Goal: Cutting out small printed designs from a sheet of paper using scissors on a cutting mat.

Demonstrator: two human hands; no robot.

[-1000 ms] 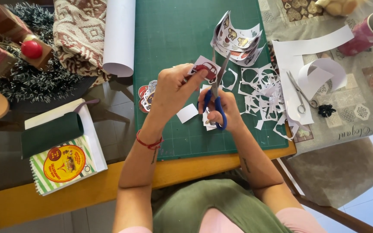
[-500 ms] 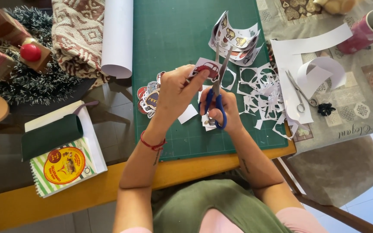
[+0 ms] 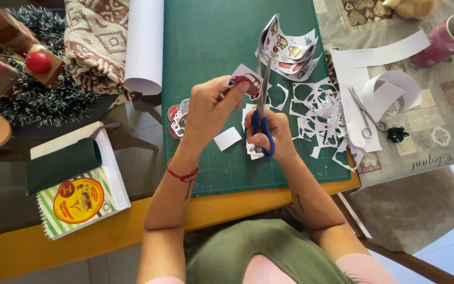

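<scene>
Pinching car cutout [image 3: 246, 84] in left fingers [image 3: 227, 89], scissors [image 3: 262, 113] beside

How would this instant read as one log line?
left hand: holds red car cutout | right hand: blue-handled scissors cutting it | surface: green cutting mat

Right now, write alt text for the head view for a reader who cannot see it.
Over a green cutting mat, the right hand works blue-handled scissors on a red car picture pinched in the left hand. White paper offcuts lie to the right, with metal scissors and a pink mug beyond.
</scene>
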